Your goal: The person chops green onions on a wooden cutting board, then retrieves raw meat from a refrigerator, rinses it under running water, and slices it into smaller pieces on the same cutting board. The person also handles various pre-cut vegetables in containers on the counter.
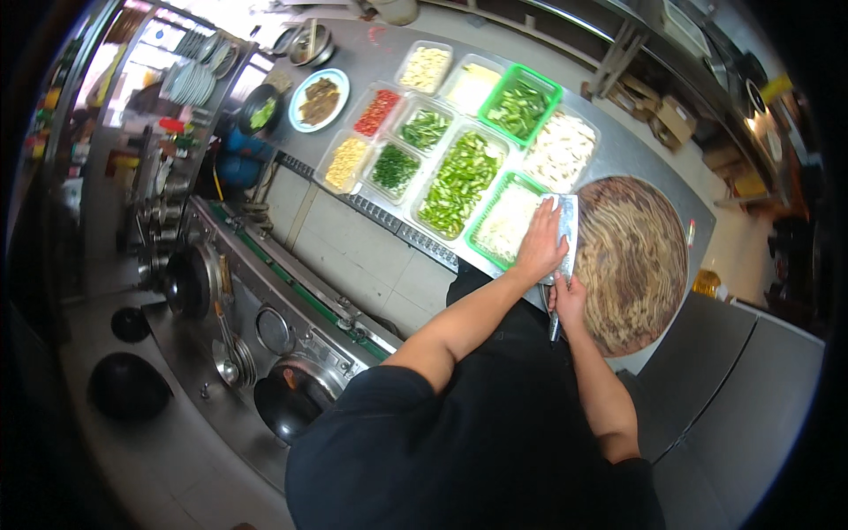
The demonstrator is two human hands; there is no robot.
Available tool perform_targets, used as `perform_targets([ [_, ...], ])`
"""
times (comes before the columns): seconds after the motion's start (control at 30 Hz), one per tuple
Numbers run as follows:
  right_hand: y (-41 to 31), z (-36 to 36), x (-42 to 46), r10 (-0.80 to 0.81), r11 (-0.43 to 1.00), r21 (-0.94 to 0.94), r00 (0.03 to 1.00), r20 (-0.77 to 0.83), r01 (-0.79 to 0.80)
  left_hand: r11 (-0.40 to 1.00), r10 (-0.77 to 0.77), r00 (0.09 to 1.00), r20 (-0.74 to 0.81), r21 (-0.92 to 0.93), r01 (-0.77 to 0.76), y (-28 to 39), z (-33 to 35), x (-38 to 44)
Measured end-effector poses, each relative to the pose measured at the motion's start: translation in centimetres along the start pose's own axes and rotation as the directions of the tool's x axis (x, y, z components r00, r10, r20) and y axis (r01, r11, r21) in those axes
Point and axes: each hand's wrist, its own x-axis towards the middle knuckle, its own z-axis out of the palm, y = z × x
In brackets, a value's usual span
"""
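A broad cleaver (564, 228) is held between the green-rimmed basket and the round wooden chopping block (633, 265), its blade partly covered by my hand. My right hand (568, 301) is closed around the cleaver near its handle, which points back toward my body. Flat against the blade lies my left hand (544, 245), fingers extended, over the right side of the basket. That green-rimmed basket (478, 240) holds pale chopped pieces. Just beyond it, white sliced food (562, 149) fills a clear container. Left of the basket is a container of chopped green peppers (462, 184).
Farther along the steel table (424, 30) are containers of red chopped peppers (377, 112) and chopped greens (395, 165), plus a plate of brown food (320, 101). Behind on my left runs a stove with a wok (291, 401). A steel cabinet (735, 384) stands at right.
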Motion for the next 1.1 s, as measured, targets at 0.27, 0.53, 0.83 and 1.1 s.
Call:
perform_targets([
  [0.27, -10.9, 20.1, 7.9, 0.097, 0.979, -0.203, 0.885, 0.456, -0.003, 0.951, 0.006, 0.959, -0.285, 0.297, 0.082, -13.3, -22.1, 2.1],
  [0.53, -14.7, 20.2, 9.4, 0.032, 0.975, -0.218, 0.926, 0.375, 0.055, 0.896, -0.156, 0.965, -0.212, 0.38, 0.229, -25.3, -31.8, 3.4],
  [0.83, -9.5, -7.3, 0.4, -0.657, 0.296, -0.953, 0.739, -0.15, 0.069, 0.341, -0.739, 0.668, 0.089, -0.806, 0.484, -30.6, -31.1, 6.0],
  [1.1, -0.6, -11.6, -4.5, -0.618, 0.144, -0.965, 0.742, -0.259, -0.217, -0.224, -0.821, 0.514, 0.251, -0.968, 0.114, -30.8, -31.5, 6.7],
])
